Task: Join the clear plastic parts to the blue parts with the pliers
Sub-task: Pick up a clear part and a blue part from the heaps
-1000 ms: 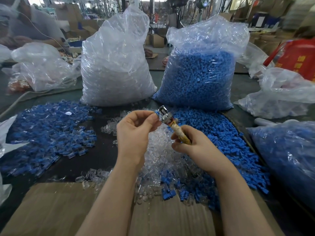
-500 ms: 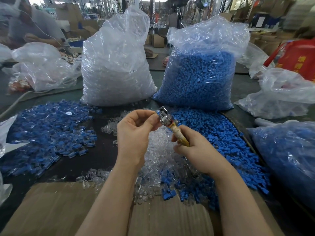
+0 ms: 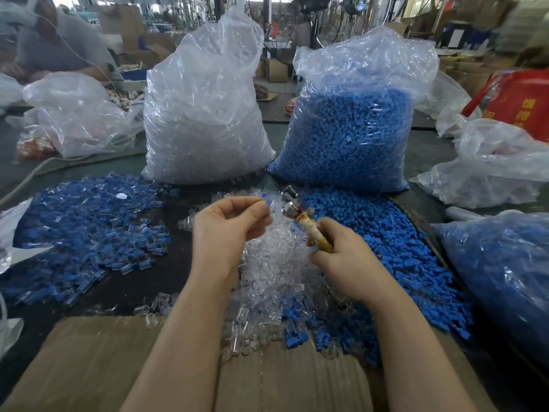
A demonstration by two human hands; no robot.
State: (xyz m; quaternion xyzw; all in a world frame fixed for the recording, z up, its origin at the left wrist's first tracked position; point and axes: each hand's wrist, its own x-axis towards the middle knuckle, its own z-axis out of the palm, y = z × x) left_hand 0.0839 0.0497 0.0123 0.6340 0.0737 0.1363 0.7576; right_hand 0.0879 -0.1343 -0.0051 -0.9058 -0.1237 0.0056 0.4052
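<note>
Factory bench, clear-parts bag (image 3: 205, 114) label "SJ 01…", left hand (image 3: 228, 230) pinching blue part (image 3: 269, 201), right hand (image 3: 341, 257) gripping pliers (image 3: 300, 215).

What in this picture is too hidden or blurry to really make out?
- Piece pinched in the left hand: only a blue tip shows, fingers cover the rest; whether a clear part is joined cannot be told.
- Pliers: handles buried in the right hand.
- Label on the clear-parts bag: too small to read.
- Person at top left: motion-blurred, behind plastic.
- Red bag: cut off by the right edge.
</note>
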